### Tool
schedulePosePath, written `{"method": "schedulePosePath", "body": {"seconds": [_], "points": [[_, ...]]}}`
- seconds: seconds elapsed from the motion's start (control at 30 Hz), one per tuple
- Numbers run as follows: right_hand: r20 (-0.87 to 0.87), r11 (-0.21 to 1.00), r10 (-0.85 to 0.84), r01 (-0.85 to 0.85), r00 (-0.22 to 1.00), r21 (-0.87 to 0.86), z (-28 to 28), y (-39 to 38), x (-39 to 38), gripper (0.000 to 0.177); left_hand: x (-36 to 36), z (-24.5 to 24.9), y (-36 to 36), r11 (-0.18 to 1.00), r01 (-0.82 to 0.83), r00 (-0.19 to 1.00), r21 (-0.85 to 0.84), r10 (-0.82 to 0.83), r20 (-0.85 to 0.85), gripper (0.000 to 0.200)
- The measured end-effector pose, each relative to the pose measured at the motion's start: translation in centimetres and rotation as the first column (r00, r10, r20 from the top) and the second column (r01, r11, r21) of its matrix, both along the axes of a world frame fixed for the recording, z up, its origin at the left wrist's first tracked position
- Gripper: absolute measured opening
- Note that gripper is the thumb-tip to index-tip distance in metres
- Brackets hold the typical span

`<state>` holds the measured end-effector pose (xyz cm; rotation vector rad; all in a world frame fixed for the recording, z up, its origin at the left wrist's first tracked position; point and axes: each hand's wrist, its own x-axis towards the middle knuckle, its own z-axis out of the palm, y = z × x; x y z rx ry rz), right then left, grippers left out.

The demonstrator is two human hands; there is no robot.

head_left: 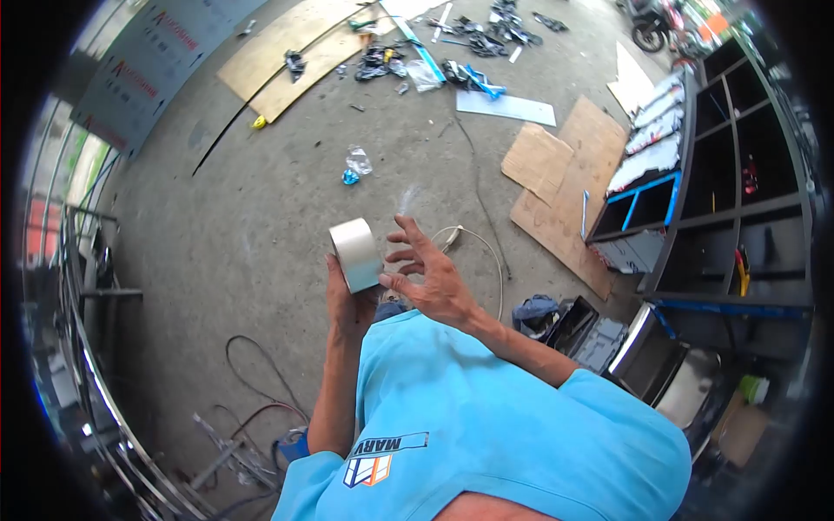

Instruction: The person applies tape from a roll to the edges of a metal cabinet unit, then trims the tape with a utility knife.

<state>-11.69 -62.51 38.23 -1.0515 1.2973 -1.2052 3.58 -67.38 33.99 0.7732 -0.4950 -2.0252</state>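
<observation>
- Gripping a wide, pale, glossy roll of tape (pixel 357 255), the left hand (pixel 345 306) curls around its lower side.
- The right hand (pixel 439 282) is open, fingers spread, just beside the roll; thumb contact is unclear.
- The roll is held above the grey concrete floor (pixel 261 200), beyond the bright blue shirt (pixel 495 391).

Tape roll (pixel 356 254): here it is, creamy white on the band, shading to pale blue-grey low down.
Shirt (pixel 521 417): and that's a bright sky blue, plain across the body!
Shirt emblem (pixel 367 471): navy, white and orange, all in stripes.
Floor (pixel 261 217): grey, mottled with paler smudges.
Panel (pixel 156 65): silvery grey, carrying bold red lettering.
Shelving unit (pixel 738 214): black, with blue strips breaking in.
Cardboard piece (pixel 537 161): plain tan.
Plastic scraps (pixel 379 64): mostly black.
Crumpled scrap (pixel 350 176): vivid blue, popping right out!
</observation>
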Motion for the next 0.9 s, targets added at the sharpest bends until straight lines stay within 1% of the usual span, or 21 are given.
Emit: {"method": "schedulePosePath", "body": {"seconds": [0.07,0.1,0.13,0.17,0.2,0.23,0.27,0.3,0.33,0.37,0.4,0.43,0.47,0.5,0.53,0.57,0.63,0.67,0.73,0.87,0.9], "points": [[-0.115,0.974,-0.186,0.168,0.976,-0.152,0.1,-3.8,-2.6,0.082,-3.3,0.1,-5.5,0.986,0.125,0.992,0.108,-0.125,-0.004,0.055],[-0.061,0.976,-0.205,0.199,0.977,-0.088,0.6,-5.2,-4.3,0.08,-5.3,-0.3,-7.8,0.964,0.223,0.975,0.143,-0.218,-0.052,0.055],[-0.065,0.963,-0.261,0.254,0.963,-0.093,0.2,-6.8,-5.8,0.08,-7.8,0.5,-9.6,0.959,0.255,0.966,0.127,-0.257,0.002,0.058],[-0.269,0.945,-0.316,0.276,0.91,-0.176,-0.7,-8.2,-7.3,0.08,-10.8,0.4,-11.3,0.961,0.244,0.96,0.132,-0.259,0.108,0.061],[-0.461,0.929,-0.363,0.275,0.81,-0.247,-1.5,-9.4,-8.8,0.08,-13.5,0.1,-12.9,0.964,0.23,0.944,0.132,-0.254,0.21,0.064],[-0.368,0.899,-0.429,0.35,0.825,-0.265,-2.1,-10.7,-10.1,0.08,-15.8,-0.6,-15.1,0.953,0.275,0.933,0.13,-0.297,0.204,0.064],[-0.371,0.883,-0.463,0.384,0.805,-0.268,-2.5,-12.0,-12.5,0.08,-17.9,-1.1,-17.4,0.94,0.341,0.915,-0.028,-0.325,0.239,0.061],[-0.385,0.89,-0.455,0.4,0.803,-0.218,-2.8,-12.8,-15.2,0.079,-20.0,-1.5,-19.4,0.902,0.392,0.901,-0.182,-0.336,0.275,0.058],[-0.391,0.901,-0.432,0.399,0.813,-0.168,-3.1,-13.9,-17.8,0.078,-22.4,-1.8,-21.5,0.898,0.4,0.897,-0.185,-0.342,0.281,0.058],[-0.377,0.901,-0.434,0.397,0.818,-0.174,-3.3,-15.1,-20.5,0.078,-24.8,-1.2,-24.0,0.825,0.476,0.853,-0.305,-0.349,0.387,0.055],[-0.355,0.9,-0.437,0.402,0.826,-0.17,-3.4,-16.2,-23.4,0.069,-27.2,-0.4,-26.4,0.731,0.551,0.803,-0.403,-0.334,0.493,0.054],[-0.337,0.898,-0.44,0.409,0.832,-0.163,-3.2,-17.3,-26.3,0.061,-30.1,0.4,-27.9,0.682,0.567,0.813,-0.462,-0.37,0.45,0.058],[-0.33,0.895,-0.446,0.416,0.832,-0.161,-2.4,-18.8,-29.3,0.054,-32.8,0.9,-29.2,0.633,0.608,0.777,-0.479,-0.351,0.522,0.062],[-0.306,0.853,-0.522,0.482,0.796,-0.202,-1.2,-20.2,-31.3,0.048,-35.3,1.6,-30.3,0.641,0.622,0.77,-0.45,-0.396,0.501,0.06],[-0.305,0.843,-0.539,0.497,0.785,-0.207,-0.2,-21.7,-33.8,0.048,-37.9,2.3,-31.5,0.645,0.638,0.761,-0.421,-0.444,0.472,0.059],[-0.357,0.831,-0.555,0.496,0.751,-0.25,0.7,-22.9,-36.1,0.05,-40.3,3.0,-32.6,0.642,0.646,0.756,-0.414,-0.459,0.467,0.059],[-0.47,0.812,-0.584,0.485,0.662,-0.325,1.6,-25.1,-40.6,0.057,-45.0,4.0,-34.2,0.617,0.627,0.777,-0.476,-0.456,0.433,0.058],[-0.481,0.815,-0.579,0.483,0.659,-0.319,1.8,-26.2,-42.7,0.057,-47.0,4.0,-35.1,0.622,0.624,0.78,-0.474,-0.461,0.423,0.058],[-0.588,0.789,-0.611,0.468,0.53,-0.398,2.1,-28.5,-47.2,0.057,-51.4,3.8,-37.4,0.642,0.61,0.792,-0.464,-0.473,0.387,0.058],[-0.633,0.776,-0.618,0.489,0.466,-0.398,1.4,-32.5,-55.5,0.053,-60.3,3.8,-41.4,0.622,0.654,0.757,-0.431,-0.536,0.374,0.06],[-0.657,0.765,-0.627,0.488,0.418,-0.42,1.0,-33.6,-57.7,0.053,-62.6,3.1,-42.5,0.617,0.659,0.752,-0.43,-0.545,0.372,0.06]]}}
